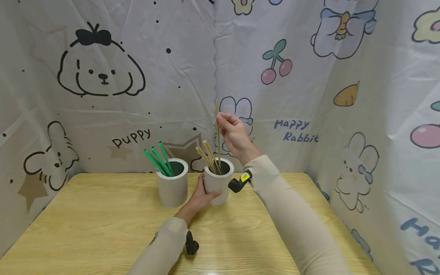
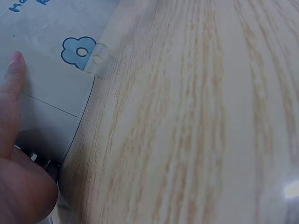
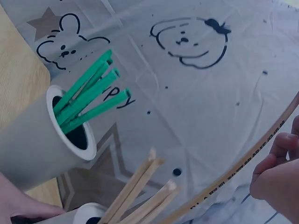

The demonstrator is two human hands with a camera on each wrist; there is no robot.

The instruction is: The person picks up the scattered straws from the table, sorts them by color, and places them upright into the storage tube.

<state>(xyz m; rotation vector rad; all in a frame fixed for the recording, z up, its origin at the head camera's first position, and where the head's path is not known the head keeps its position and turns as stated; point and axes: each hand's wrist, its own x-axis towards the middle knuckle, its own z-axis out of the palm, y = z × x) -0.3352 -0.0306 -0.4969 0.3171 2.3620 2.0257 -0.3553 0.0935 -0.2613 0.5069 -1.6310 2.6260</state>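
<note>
My right hand (image 1: 237,135) pinches a thin wooden chopstick (image 1: 218,143) near its top. The chopstick stands almost upright, its lower end inside the right white cylindrical cup (image 1: 225,187). Black printed characters run along the chopstick (image 3: 261,145) in the right wrist view. Several more wooden chopsticks (image 1: 207,154) lean to the left in that same cup. My left hand (image 1: 199,198) grips the cup low on its left and front, the thumb across the front wall. In the left wrist view, the thumb (image 2: 16,72) lies along the cup's side (image 2: 56,100).
Close on the left stands a second white cup (image 1: 172,194), holding several green sticks (image 1: 159,158). Both cups are on a wood-grain table (image 1: 103,225) near its back edge. Printed cloth (image 1: 178,76) hangs behind and along both sides.
</note>
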